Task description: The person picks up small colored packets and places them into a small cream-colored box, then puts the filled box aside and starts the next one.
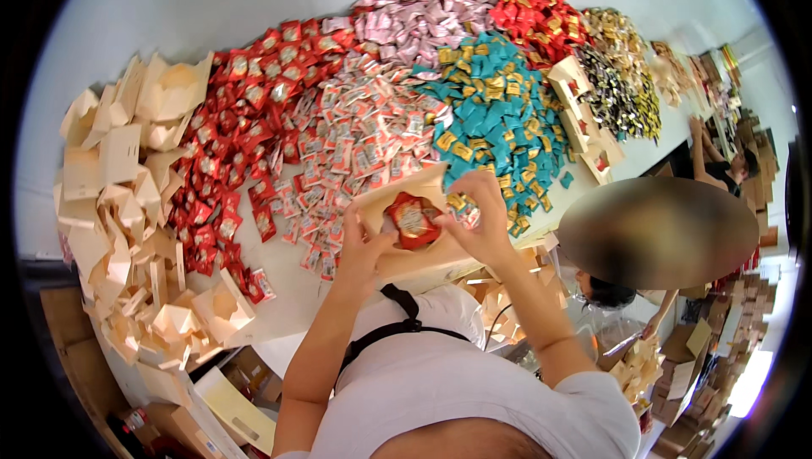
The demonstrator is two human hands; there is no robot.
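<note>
In front of me is an open cream cardboard box (431, 181) with a red wrapped packet (414, 222) lying inside. My left hand (362, 249) grips the box's left side, thumb reaching over the rim toward the packet. At the right side, my right hand (484, 215) is closed, its thumb by the red packet. A small shiny wrapped packet (462, 208) in white, gold and teal shows between the thumb and fingers of that hand. The box hides part of the fingers on both sides.
Beyond the box spread heaps of pink-and-white packets (364, 129), red packets (245, 78) and teal packets (499, 112). Empty cream boxes (118, 154) pile up at left. A filled box row (584, 120) stands right. Other people work at right, near a person's arm (698, 142) and brown cartons (685, 349).
</note>
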